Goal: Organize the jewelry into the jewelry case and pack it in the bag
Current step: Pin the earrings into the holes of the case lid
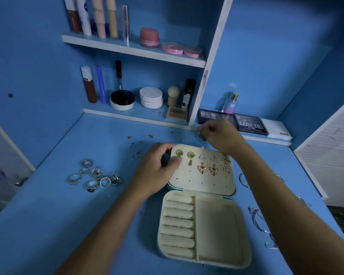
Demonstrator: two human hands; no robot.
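Blue desk [48, 225] under cosmetics shelves [133, 49], your jewelry case [203, 215] open.
Your left hand [157, 167] grips its earring panel [203, 181]; your right hand [220, 135] is curled behind it, contents unclear; rings [93, 175] lie left.

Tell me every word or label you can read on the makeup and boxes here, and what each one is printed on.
"MATTE": on the lid of the dark eyeshadow palette.
"SB": on the perfume bottle.
"NUDE", faint and only just legible: on the front edge of the white box.
Too small or blurred to read: the print on the tubes on the top shelf, the brown tube and the black box below.
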